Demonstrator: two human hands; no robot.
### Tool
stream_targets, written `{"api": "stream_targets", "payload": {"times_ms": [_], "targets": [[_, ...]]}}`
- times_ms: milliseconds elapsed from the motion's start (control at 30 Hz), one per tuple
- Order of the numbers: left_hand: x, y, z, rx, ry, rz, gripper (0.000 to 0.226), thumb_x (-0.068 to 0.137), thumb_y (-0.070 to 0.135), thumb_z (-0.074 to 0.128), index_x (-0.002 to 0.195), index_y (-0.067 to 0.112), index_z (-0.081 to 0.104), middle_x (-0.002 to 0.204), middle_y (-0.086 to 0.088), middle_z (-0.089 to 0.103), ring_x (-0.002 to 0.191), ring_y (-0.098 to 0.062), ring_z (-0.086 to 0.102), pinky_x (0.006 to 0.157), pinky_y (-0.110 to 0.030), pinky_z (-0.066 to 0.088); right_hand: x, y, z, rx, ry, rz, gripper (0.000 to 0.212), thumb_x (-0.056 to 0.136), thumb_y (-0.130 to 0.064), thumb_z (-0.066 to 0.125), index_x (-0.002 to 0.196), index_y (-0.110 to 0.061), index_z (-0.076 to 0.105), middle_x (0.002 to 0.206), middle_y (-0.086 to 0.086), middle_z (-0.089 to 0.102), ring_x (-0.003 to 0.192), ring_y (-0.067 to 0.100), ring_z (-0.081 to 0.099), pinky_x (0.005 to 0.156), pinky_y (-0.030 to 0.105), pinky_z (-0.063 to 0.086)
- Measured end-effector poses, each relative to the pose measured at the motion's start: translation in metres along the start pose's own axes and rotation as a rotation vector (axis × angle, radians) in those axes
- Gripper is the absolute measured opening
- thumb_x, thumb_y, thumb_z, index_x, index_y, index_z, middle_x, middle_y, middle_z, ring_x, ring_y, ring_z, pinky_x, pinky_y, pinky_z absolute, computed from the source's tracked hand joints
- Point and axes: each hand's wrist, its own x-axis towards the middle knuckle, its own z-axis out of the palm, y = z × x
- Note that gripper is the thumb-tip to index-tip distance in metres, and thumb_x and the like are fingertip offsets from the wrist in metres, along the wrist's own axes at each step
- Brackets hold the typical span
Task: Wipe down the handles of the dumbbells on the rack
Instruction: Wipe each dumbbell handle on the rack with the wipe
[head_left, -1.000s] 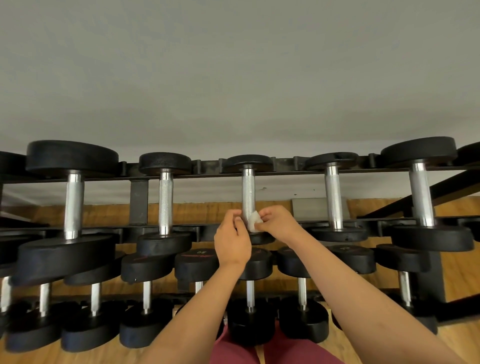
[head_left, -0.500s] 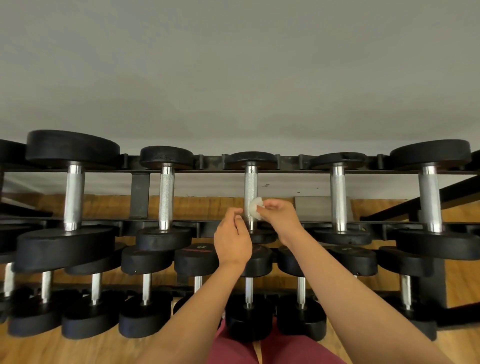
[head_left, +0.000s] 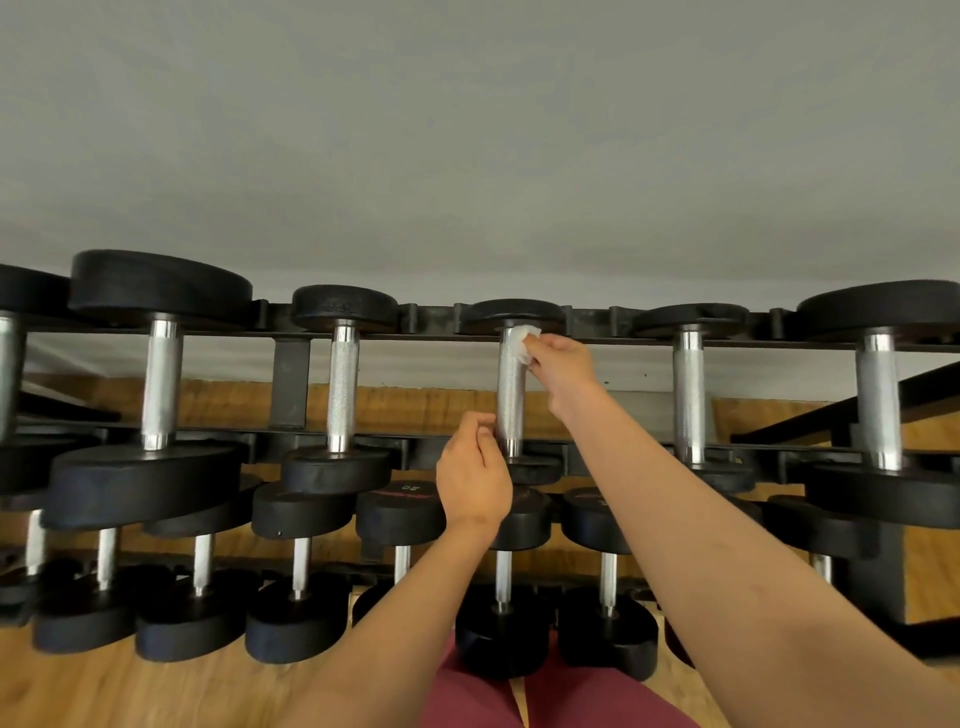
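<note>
A black rack carries black dumbbells with knurled steel handles on its top tier. My right hand pinches a small white wipe against the far end of the middle dumbbell's handle, just under its far weight. My left hand sits at the handle's near end with its fingers curled beside the steel; whether they grip it is unclear.
Neighbouring top-tier handles stand to the left and right. A lower tier of smaller dumbbells lies below my arms. A grey wall rises behind the rack and wood flooring lies under it.
My right hand slid the wipe up the handle from its near end to the far end. My left hand stayed at the near end.
</note>
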Motion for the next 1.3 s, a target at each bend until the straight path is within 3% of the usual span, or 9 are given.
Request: {"api": "stream_targets", "payload": {"times_ms": [200, 433, 533, 633, 767, 900, 1033, 1133, 1300], "targets": [[0.0, 0.001, -0.001, 0.012, 0.004, 0.011, 0.026, 0.102, 0.019, 0.035, 0.1, 0.021, 0.06, 0.084, 0.009, 0.065, 0.083, -0.012, 0.061, 0.076, -0.04, 0.052, -0.002, 0.004, -0.004, 0.07, -0.004, -0.01, 0.027, 0.095, -0.01, 0.058, 0.122, -0.008, 0.061, 0.108, 0.002, 0.061, 0.1, 0.012, 0.057, 0.091, 0.024, 0.048], [0.0, 0.001, -0.002, 0.02, 0.002, 0.025, 0.024, 0.102, 0.017, 0.036, 0.1, 0.023, 0.059, 0.082, 0.011, 0.063, 0.08, -0.01, 0.06, 0.071, -0.032, 0.049, -0.013, 0.02, -0.016, -0.056, -0.06, -0.023, 0.033, 0.095, -0.009, 0.057, 0.128, -0.005, 0.058, 0.115, 0.001, 0.059, 0.105, 0.012, 0.056, 0.095, 0.024, 0.046], [0.001, -0.001, -0.001, 0.018, 0.007, 0.043, 0.024, 0.102, 0.017, 0.036, 0.099, 0.022, 0.06, 0.08, 0.01, 0.063, 0.078, -0.011, 0.06, 0.069, -0.032, 0.049, -0.023, 0.037, -0.024, -0.151, -0.079, -0.029, 0.025, 0.094, -0.008, 0.059, 0.118, -0.004, 0.063, 0.105, -0.005, 0.059, 0.099, 0.01, 0.056, 0.092, 0.022, 0.048], [0.001, -0.002, -0.002, 0.014, -0.002, 0.045, 0.024, 0.101, 0.018, 0.036, 0.097, 0.022, 0.059, 0.079, 0.009, 0.063, 0.076, -0.011, 0.061, 0.067, -0.032, 0.048, -0.03, 0.052, -0.033, -0.354, -0.138, -0.099, 0.017, 0.09, -0.012, 0.064, 0.107, -0.008, 0.067, 0.1, -0.002, 0.065, 0.099, 0.014, 0.06, 0.097, 0.03, 0.048], [0.0, 0.003, -0.004, -0.008, -0.011, 0.053, 0.023, 0.102, 0.017, 0.037, 0.096, 0.022, 0.058, 0.08, 0.008, 0.063, 0.073, -0.009, 0.059, 0.06, -0.022, 0.041, -0.042, 0.057, -0.039, -0.625, -0.208, -0.196, 0.013, 0.086, -0.01, 0.069, 0.099, -0.009, 0.069, 0.095, 0.004, 0.068, 0.092, 0.016, 0.063, 0.084, 0.027, 0.05], [0.0, 0.008, -0.009, -0.053, -0.111, -0.014, 0.014, 0.102, 0.021, 0.043, 0.101, 0.021, 0.058, 0.089, 0.005, 0.064, 0.081, -0.012, 0.06, 0.066, -0.023, 0.045, -0.058, 0.06, -0.029, -0.813, -0.043, -0.382, 0.009, 0.086, -0.016, 0.07, 0.08, -0.011, 0.067, 0.072, -0.003, 0.058, 0.067, 0.006, 0.053, 0.059, 0.016, 0.037], [0.007, 0.011, -0.036, -0.347, -0.344, -0.176, 0.019, 0.102, 0.018, 0.046, 0.115, 0.021, 0.059, 0.115, 0.005, 0.061, 0.108, -0.008, 0.055, 0.089, -0.019, 0.042, -0.07, 0.059, -0.044, -0.537, -0.127, -0.362, 0.006, 0.089, -0.015, 0.067, 0.084, -0.016, 0.07, 0.081, -0.005, 0.066, 0.078, 0.006, 0.06, 0.071, 0.021, 0.041], [0.003, 0.015, -0.06, -0.391, -0.393, -0.107, 0.033, 0.1, 0.011, 0.048, 0.129, 0.026, 0.056, 0.128, 0.013, 0.056, 0.115, 0.004, 0.051, 0.088, -0.013, 0.042, -0.079, 0.049, -0.056, -0.346, -0.327, -0.226, 0.019, 0.094, -0.014, 0.061, 0.11, -0.016, 0.071, 0.103, -0.002, 0.071, 0.096, 0.008, 0.063, 0.08, 0.02, 0.044], [0.0, 0.033, -0.077, -0.469, -0.507, -0.06, 0.033, 0.096, 0.022, 0.057, 0.129, 0.026, 0.057, 0.12, 0.011, 0.065, 0.107, 0.002, 0.061, 0.083, -0.014, 0.051, -0.084, 0.037, -0.05, -0.18, -0.558, -0.125, 0.03, 0.095, -0.015, 0.058, 0.124, -0.013, 0.064, 0.12, 0.004, 0.068, 0.114, 0.017, 0.062, 0.098, 0.033, 0.05]]}}
